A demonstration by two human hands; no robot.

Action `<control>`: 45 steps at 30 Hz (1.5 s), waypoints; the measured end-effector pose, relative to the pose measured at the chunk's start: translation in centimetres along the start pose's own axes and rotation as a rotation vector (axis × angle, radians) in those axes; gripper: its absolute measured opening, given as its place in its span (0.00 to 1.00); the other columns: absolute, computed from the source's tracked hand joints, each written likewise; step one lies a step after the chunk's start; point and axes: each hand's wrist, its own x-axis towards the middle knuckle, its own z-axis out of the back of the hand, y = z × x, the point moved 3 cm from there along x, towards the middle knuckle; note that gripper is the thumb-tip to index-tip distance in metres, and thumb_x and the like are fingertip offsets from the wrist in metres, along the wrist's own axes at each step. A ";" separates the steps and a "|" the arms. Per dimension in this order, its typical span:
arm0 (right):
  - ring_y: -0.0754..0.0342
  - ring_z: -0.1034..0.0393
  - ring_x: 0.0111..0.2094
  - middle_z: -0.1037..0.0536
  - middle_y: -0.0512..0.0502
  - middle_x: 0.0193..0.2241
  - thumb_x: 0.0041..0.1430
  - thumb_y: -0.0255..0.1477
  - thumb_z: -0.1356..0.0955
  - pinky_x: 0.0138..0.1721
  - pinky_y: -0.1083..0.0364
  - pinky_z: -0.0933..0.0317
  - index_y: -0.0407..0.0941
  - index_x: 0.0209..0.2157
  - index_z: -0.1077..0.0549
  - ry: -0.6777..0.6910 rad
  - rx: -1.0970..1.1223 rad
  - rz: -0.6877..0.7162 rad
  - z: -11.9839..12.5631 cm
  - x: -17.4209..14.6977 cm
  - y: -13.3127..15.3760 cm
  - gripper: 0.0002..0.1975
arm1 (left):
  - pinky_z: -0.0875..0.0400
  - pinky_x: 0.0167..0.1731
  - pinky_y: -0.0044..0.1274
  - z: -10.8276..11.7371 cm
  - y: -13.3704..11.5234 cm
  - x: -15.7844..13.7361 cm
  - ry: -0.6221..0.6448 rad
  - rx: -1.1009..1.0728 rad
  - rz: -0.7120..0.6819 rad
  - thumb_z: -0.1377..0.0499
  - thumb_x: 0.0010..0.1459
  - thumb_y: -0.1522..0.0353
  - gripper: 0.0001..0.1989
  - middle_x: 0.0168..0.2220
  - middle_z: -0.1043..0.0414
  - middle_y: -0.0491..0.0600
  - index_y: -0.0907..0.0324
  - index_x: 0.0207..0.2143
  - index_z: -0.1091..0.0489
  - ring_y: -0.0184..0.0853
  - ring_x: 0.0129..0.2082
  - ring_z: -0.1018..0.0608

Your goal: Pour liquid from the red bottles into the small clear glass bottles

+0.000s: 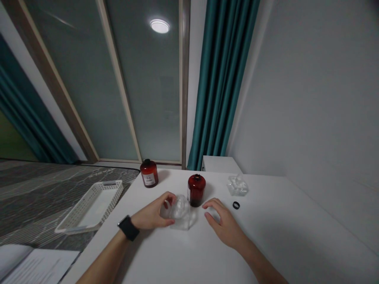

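Observation:
My left hand (155, 212), a dark watch on its wrist, curves its thumb and fingers around the left side of a clear, crumpled plastic wrapping (181, 211) on the table. Just behind the wrapping stands an amber-red glass bottle (196, 191), upright, its label mostly turned away. To the right of that bottle, my right hand (220, 221) hovers with thumb and fingers apart, holding nothing. A black ring (236, 205) lies flat beyond the right fingers. Farther back on the left is a second amber-red bottle (149, 174) with a pale label and a dark top.
Another clear plastic piece (237, 185) rests at the back right of the white table (189, 260). Left of the table, lower down, are a white perforated basket (91, 205) and open printed pages (38, 266). A white cabinet (220, 163) stands behind the far edge.

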 end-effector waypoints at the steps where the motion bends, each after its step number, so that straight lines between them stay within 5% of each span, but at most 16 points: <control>1: 0.49 0.32 0.45 0.27 0.46 0.40 0.61 0.23 0.37 0.49 0.50 0.38 0.47 0.40 0.30 0.000 -0.007 -0.004 -0.1 0.0 -0.1 0.08 | 0.30 0.44 0.30 0.6 0.5 -0.1 -0.029 0.006 0.006 0.36 0.46 0.72 0.22 0.44 0.33 0.49 0.58 0.45 0.37 0.37 0.41 0.28; 6: 0.48 0.31 0.44 0.26 0.45 0.39 0.61 0.23 0.37 0.48 0.49 0.38 0.47 0.40 0.29 -0.009 -0.032 0.015 -0.8 -0.1 -0.4 0.08 | 0.29 0.43 0.31 1.9 2.7 -0.1 -0.225 0.063 0.061 0.36 0.49 0.69 0.23 0.45 0.30 0.51 0.58 0.48 0.37 0.40 0.44 0.26; 16: 0.49 0.30 0.42 0.26 0.45 0.37 0.63 0.26 0.39 0.46 0.50 0.36 0.47 0.43 0.31 -0.071 -0.037 0.029 -1.3 -0.1 -0.8 0.09 | 0.29 0.45 0.34 1.2 3.9 0.5 -0.450 0.044 0.082 0.37 0.54 0.64 0.30 0.52 0.31 0.56 0.58 0.58 0.41 0.43 0.49 0.26; 26: 0.48 0.31 0.49 0.30 0.41 0.49 0.64 0.32 0.36 0.51 0.46 0.36 0.47 0.55 0.38 -0.345 0.038 0.023 0.3 3.2 -2.5 0.18 | 0.29 0.40 0.28 2.4 1.6 -0.4 -0.854 -0.035 0.039 0.46 0.62 0.62 0.12 0.40 0.28 0.51 0.59 0.44 0.33 0.37 0.38 0.24; 31: 0.47 0.38 0.57 0.33 0.38 0.55 0.61 0.37 0.35 0.56 0.46 0.40 0.45 0.55 0.38 -0.238 0.166 -0.010 -0.2 7.4 -2.5 0.22 | 0.30 0.37 0.27 1.0 1.0 0.0 -0.805 0.036 -0.025 0.46 0.62 0.65 0.07 0.36 0.27 0.49 0.58 0.39 0.31 0.37 0.36 0.25; 35: 0.46 0.33 0.53 0.28 0.41 0.51 0.60 0.37 0.35 0.57 0.45 0.41 0.46 0.51 0.34 -0.180 0.185 -0.057 -1.2 9.3 -2.7 0.20 | 0.31 0.36 0.27 0.3 0.4 0.0 -0.798 0.076 -0.117 0.47 0.63 0.68 0.06 0.34 0.29 0.49 0.59 0.36 0.31 0.36 0.35 0.26; 45: 0.47 0.29 0.46 0.24 0.47 0.43 0.60 0.34 0.35 0.51 0.48 0.38 0.47 0.47 0.31 -0.029 0.222 -0.076 -0.5 7.8 -1.4 0.14 | 0.32 0.36 0.26 -0.9 -1.8 -0.1 -0.765 -0.114 -0.142 0.46 0.64 0.69 0.05 0.33 0.30 0.48 0.59 0.36 0.31 0.35 0.35 0.26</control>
